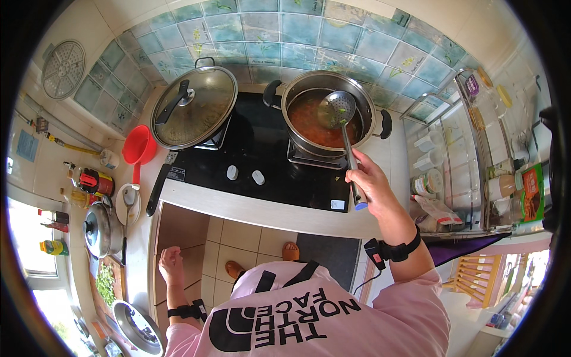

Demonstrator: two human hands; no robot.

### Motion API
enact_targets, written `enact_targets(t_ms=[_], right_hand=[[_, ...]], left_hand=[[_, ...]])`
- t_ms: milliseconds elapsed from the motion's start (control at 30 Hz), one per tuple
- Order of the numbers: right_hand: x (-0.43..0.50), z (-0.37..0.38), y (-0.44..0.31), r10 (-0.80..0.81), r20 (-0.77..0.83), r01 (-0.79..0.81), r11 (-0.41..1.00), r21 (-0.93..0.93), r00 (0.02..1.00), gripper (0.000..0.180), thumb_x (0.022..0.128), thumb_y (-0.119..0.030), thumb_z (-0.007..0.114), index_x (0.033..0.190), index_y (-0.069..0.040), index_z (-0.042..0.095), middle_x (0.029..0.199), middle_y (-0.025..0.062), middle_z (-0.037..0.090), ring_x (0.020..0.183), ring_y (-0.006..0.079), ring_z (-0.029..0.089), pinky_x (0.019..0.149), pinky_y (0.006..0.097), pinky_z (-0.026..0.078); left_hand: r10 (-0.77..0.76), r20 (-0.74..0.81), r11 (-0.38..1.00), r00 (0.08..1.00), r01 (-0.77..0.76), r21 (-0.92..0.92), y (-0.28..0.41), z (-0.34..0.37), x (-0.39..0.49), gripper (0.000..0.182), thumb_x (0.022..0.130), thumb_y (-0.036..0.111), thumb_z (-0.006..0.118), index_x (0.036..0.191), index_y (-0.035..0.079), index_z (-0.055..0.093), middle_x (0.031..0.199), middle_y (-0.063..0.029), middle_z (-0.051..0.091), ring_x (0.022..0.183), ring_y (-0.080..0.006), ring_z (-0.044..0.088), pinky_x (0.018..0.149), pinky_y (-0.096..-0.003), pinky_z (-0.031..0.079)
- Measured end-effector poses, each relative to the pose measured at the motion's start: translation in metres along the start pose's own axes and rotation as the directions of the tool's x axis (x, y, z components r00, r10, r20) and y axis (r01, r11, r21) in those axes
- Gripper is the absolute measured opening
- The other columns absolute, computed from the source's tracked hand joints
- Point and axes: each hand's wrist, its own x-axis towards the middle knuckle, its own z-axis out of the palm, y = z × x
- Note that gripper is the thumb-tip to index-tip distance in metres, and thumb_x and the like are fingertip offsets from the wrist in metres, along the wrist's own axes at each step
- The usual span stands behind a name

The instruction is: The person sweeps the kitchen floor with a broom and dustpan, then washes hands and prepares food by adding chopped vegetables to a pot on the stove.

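My right hand (369,180) grips the handle of a perforated steel skimmer (342,106). The skimmer's bowl is over the reddish-brown soup (308,118) in a two-handled steel pot (329,79), with green bits lying in it. This pot stands on the right burner of the black glass gas hob (263,134). On the left burner a wide pan with a long black handle is covered by a glass lid (203,118), fogged inside. My left hand (171,266) hangs low by the counter's left part, fingers loosely curled, and holds nothing that I can see.
On the left counter are a red plastic ladle (139,145), a white plate (121,209) with a steel turner (129,196), a lidded pot (96,227), chopped greens (105,283) on a board and a steel basin (134,328). A rack (473,156) with jars stands at right.
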Motion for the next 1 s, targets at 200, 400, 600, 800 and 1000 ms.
enact_targets(t_ms=[200,400,600,800,1000], right_hand=[[-0.009,0.003,-0.009,0.011,-0.033,-0.016,0.987,-0.157,0.999,0.066,0.086,-0.002,0.061,0.148,-0.002,0.037,0.087,0.0013,0.055,0.07,0.0062,0.05,0.06,0.0221,0.041],[-0.008,-0.004,-0.022,0.034,-0.018,-0.039,0.874,-0.485,0.999,0.071,0.083,-0.005,0.061,0.149,0.0,0.034,0.087,0.0013,0.055,0.069,0.0098,0.05,0.063,0.0244,0.044],[-0.013,-0.008,-0.02,0.005,-0.06,-0.03,0.903,-0.429,0.998,0.072,0.082,-0.004,0.059,0.149,0.0,0.033,0.089,0.0048,0.058,0.061,0.008,0.048,0.055,0.0245,0.041],[-0.026,-0.001,-0.014,-0.044,-0.08,0.027,0.977,-0.212,0.996,0.069,0.085,-0.003,0.06,0.149,-0.001,0.034,0.088,0.0043,0.057,0.058,0.0046,0.046,0.049,0.023,0.037],[-0.031,0.005,-0.01,-0.047,-0.049,0.055,0.983,0.173,0.998,0.065,0.089,-0.008,0.061,0.148,-0.003,0.037,0.086,0.004,0.058,0.059,0.0051,0.048,0.051,0.0212,0.04]], left_hand=[[-0.003,0.031,1.0,1.0,0.003,-0.01,-0.003,0.002,0.001,0.01,0.087,0.0,0.058,0.093,0.002,0.067,0.089,-0.0084,0.065,0.071,-0.0185,0.066,0.064,-0.0265,0.059],[-0.028,0.016,0.999,0.999,0.029,-0.03,0.001,0.005,0.0,0.011,0.086,0.0,0.058,0.091,0.003,0.067,0.087,-0.0092,0.065,0.071,-0.0208,0.067,0.064,-0.0296,0.058],[-0.027,0.024,0.999,0.999,0.027,-0.018,0.002,0.006,-0.003,0.012,0.085,-0.002,0.057,0.091,0.003,0.067,0.086,-0.009,0.064,0.073,-0.0208,0.067,0.065,-0.0291,0.058],[-0.018,0.044,0.999,0.999,0.016,0.035,0.012,0.003,-0.004,0.012,0.083,-0.002,0.058,0.09,0.003,0.067,0.087,-0.0093,0.064,0.073,-0.0205,0.066,0.065,-0.0293,0.058],[-0.032,0.022,0.999,0.999,0.031,0.017,0.015,0.004,-0.003,0.011,0.084,-0.001,0.06,0.09,0.004,0.067,0.086,-0.0086,0.065,0.07,-0.0204,0.066,0.065,-0.0291,0.056]])
